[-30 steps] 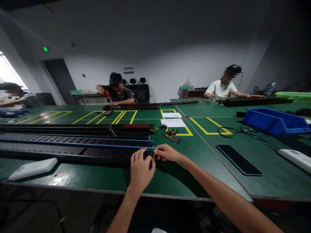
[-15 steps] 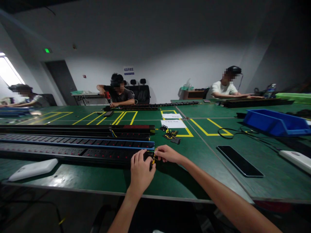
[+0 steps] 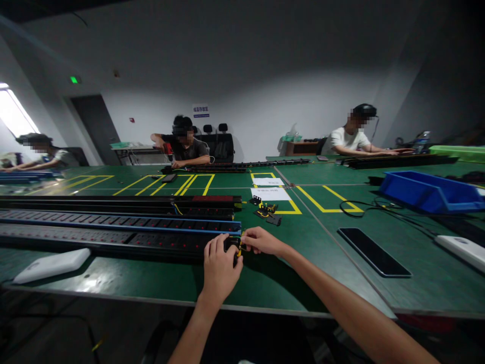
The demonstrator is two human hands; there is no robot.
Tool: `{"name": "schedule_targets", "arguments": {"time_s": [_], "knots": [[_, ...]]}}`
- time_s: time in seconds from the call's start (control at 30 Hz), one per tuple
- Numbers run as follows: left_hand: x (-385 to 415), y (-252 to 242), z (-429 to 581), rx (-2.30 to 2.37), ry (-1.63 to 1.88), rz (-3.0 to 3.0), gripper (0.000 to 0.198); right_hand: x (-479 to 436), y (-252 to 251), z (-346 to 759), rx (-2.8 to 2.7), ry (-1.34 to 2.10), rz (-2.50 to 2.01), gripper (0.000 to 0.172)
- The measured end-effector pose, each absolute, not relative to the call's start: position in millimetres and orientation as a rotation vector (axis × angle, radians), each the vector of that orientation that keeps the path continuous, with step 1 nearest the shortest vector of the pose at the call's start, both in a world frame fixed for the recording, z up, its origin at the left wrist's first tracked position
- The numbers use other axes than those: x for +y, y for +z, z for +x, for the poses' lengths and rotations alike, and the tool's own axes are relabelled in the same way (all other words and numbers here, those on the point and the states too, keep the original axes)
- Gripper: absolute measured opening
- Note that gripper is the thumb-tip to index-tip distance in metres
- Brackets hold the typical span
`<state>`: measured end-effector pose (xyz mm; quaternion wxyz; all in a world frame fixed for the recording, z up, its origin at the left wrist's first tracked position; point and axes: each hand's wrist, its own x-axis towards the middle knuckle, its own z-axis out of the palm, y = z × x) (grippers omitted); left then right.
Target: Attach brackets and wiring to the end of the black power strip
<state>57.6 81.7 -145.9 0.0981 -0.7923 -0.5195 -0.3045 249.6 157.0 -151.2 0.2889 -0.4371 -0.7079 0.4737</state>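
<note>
Several long black power strips (image 3: 162, 241) lie side by side on the green table, their right ends near the middle of the view. Over the right end of the nearest strip, my left hand (image 3: 220, 260) is wrapped, fingers on its top and thumb at the end. Just right of that end, my right hand (image 3: 261, 239) pinches something small beside yellow-green wires (image 3: 240, 243); what sits between the fingertips is mostly hidden. Beyond my hands lie small black brackets (image 3: 267, 208) with yellow wire.
White paper labels (image 3: 270, 193) lie behind the brackets. To the right are a phone (image 3: 373, 252), a blue bin (image 3: 428, 192), cables and a white power bank (image 3: 462, 251). Another white device (image 3: 53, 265) sits front left. Several people work around the table, one with a red drill (image 3: 167, 148).
Both my hands stay in nearly the same place at the strip's end. The co-worker at the right has shifted their hands slightly.
</note>
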Motion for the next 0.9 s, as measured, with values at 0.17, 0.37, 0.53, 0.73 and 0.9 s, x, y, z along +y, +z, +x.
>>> {"name": "schedule_targets", "arguments": {"time_s": [0.17,0.37,0.53,0.73,0.9], "knots": [[80.3,-145.1,57.8,-1.534,-0.917,-2.346,0.008,157.4,-152.0,249.5,-1.885,1.265,-1.161,0.035],[80.1,-144.4,57.5,-1.518,-0.935,-2.347,0.008,156.8,-151.2,249.3,-1.887,1.261,-1.164,0.036],[80.8,-145.4,57.2,-1.507,-0.933,-2.347,0.009,156.5,-150.0,248.8,-1.891,1.261,-1.169,0.035],[81.2,-146.3,57.5,-1.533,-0.908,-2.338,0.008,157.2,-151.4,248.6,-1.894,1.251,-1.168,0.036],[80.6,-145.4,57.8,-1.539,-0.904,-2.342,0.008,157.6,-152.2,249.4,-1.889,1.26,-1.159,0.037]]}}
